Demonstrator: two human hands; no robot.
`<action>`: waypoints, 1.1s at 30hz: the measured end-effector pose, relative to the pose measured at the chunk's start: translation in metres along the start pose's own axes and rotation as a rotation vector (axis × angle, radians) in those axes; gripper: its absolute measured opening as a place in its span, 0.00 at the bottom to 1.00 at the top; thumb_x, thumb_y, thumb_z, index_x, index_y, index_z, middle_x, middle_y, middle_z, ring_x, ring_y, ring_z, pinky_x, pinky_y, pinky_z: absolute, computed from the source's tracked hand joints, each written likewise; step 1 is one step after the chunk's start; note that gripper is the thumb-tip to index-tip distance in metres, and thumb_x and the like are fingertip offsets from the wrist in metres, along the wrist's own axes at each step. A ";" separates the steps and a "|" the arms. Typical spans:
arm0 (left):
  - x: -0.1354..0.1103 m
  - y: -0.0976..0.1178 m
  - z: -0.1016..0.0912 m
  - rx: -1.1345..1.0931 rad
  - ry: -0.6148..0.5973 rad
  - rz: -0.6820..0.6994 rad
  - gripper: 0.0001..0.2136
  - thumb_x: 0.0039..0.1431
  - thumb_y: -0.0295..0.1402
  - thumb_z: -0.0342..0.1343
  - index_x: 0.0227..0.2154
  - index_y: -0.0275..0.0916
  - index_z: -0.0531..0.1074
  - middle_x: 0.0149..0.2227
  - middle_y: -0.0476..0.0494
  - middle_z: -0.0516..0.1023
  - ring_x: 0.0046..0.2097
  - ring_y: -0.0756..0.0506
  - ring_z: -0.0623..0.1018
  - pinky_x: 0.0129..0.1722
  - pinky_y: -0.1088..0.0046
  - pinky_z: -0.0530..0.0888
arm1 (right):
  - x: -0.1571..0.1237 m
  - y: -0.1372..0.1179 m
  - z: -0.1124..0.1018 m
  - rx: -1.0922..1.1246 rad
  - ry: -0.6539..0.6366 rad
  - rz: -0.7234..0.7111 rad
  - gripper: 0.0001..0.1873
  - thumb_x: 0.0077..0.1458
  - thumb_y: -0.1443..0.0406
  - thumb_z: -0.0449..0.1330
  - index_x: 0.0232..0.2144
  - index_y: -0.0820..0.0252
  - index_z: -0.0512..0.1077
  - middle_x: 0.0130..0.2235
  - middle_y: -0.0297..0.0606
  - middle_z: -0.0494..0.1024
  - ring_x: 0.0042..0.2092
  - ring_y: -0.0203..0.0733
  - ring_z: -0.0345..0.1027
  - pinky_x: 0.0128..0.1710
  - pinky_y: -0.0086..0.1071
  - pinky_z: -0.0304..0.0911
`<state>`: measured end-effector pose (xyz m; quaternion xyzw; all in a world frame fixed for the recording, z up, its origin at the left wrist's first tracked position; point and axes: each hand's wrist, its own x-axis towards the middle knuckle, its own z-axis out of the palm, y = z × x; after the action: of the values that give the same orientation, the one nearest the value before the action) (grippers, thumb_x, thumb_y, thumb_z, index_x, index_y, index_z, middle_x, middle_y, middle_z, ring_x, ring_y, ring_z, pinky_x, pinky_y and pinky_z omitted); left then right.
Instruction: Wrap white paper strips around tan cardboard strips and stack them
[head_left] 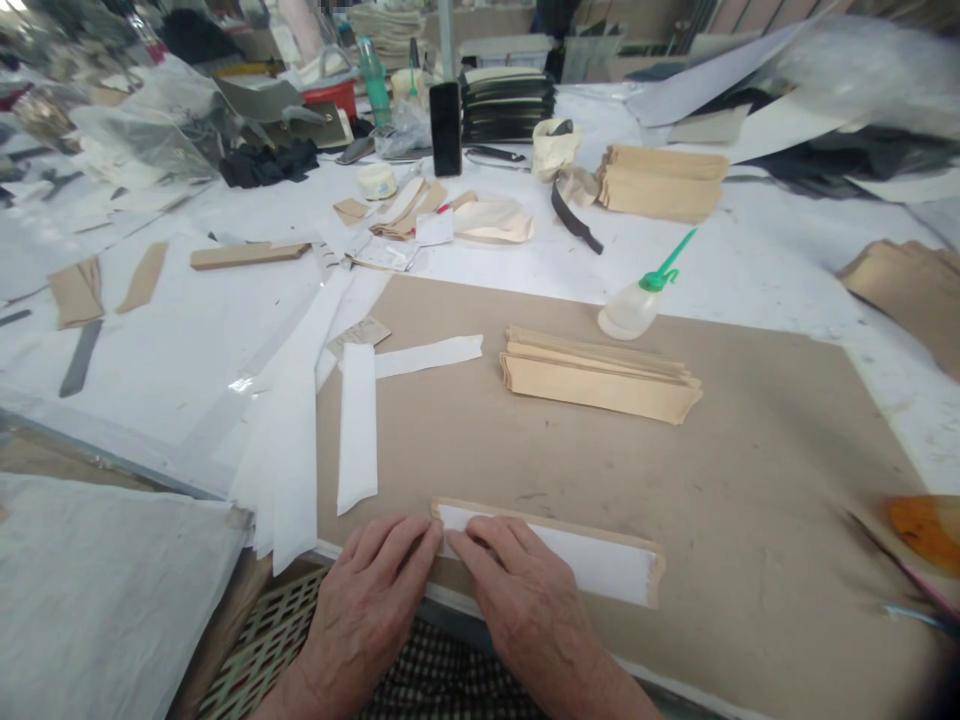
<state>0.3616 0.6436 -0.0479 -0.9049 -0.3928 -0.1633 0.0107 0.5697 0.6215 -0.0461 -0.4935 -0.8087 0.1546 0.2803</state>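
At the near edge of the brown board lies a tan strip with a white strip on top of it, the tan showing as a narrow border. My left hand is closed at the strip's left end, fingers pressed together. Beside it, my right hand bends its fingers over the white strip, thumb close to the left fingertips. Both hands partly cover the left portion. Farther back sits a stack of tan strips. To the left, one white strip lies near a fan of white strips.
The brown board covers the near table. A squeeze bottle with a green spout stands behind the stack. Blurred scissors and an amber object are at right. A phone stands upright at the back.
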 end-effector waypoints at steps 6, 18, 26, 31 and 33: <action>0.011 -0.001 -0.008 -0.355 0.020 -0.188 0.11 0.68 0.25 0.50 0.48 0.42 0.72 0.47 0.42 0.76 0.50 0.44 0.74 0.50 0.68 0.74 | -0.001 -0.005 0.002 -0.101 -0.014 -0.025 0.21 0.63 0.74 0.57 0.58 0.67 0.68 0.49 0.46 0.75 0.45 0.51 0.66 0.47 0.43 0.69; 0.037 -0.006 0.001 -0.481 0.010 -0.478 0.07 0.67 0.35 0.53 0.39 0.42 0.75 0.48 0.43 0.76 0.49 0.43 0.77 0.50 0.64 0.74 | 0.001 -0.005 0.001 -0.059 -0.001 -0.007 0.18 0.62 0.75 0.57 0.54 0.66 0.70 0.47 0.45 0.74 0.45 0.50 0.65 0.46 0.43 0.68; 0.045 -0.014 -0.007 -0.603 -0.121 -0.500 0.06 0.66 0.34 0.54 0.36 0.42 0.75 0.47 0.44 0.76 0.43 0.46 0.76 0.44 0.68 0.73 | 0.006 0.004 -0.007 0.091 0.009 0.065 0.10 0.65 0.74 0.53 0.42 0.61 0.73 0.42 0.41 0.74 0.43 0.44 0.67 0.43 0.36 0.67; 0.050 -0.020 -0.012 -0.734 -0.148 -0.493 0.06 0.65 0.33 0.54 0.34 0.41 0.74 0.48 0.45 0.74 0.36 0.49 0.74 0.40 0.71 0.72 | 0.030 0.013 -0.019 -0.014 -0.011 0.057 0.15 0.62 0.72 0.60 0.51 0.63 0.71 0.52 0.47 0.74 0.51 0.50 0.65 0.52 0.45 0.65; 0.049 -0.024 -0.014 -0.777 -0.153 -0.485 0.06 0.65 0.33 0.54 0.33 0.41 0.74 0.47 0.45 0.74 0.36 0.49 0.73 0.38 0.72 0.71 | 0.040 0.017 -0.022 0.014 -0.085 0.044 0.18 0.61 0.72 0.62 0.54 0.62 0.70 0.52 0.46 0.74 0.53 0.49 0.65 0.54 0.45 0.64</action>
<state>0.3719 0.6927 -0.0225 -0.7331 -0.5026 -0.2288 -0.3970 0.5805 0.6638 -0.0257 -0.5022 -0.8076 0.1875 0.2457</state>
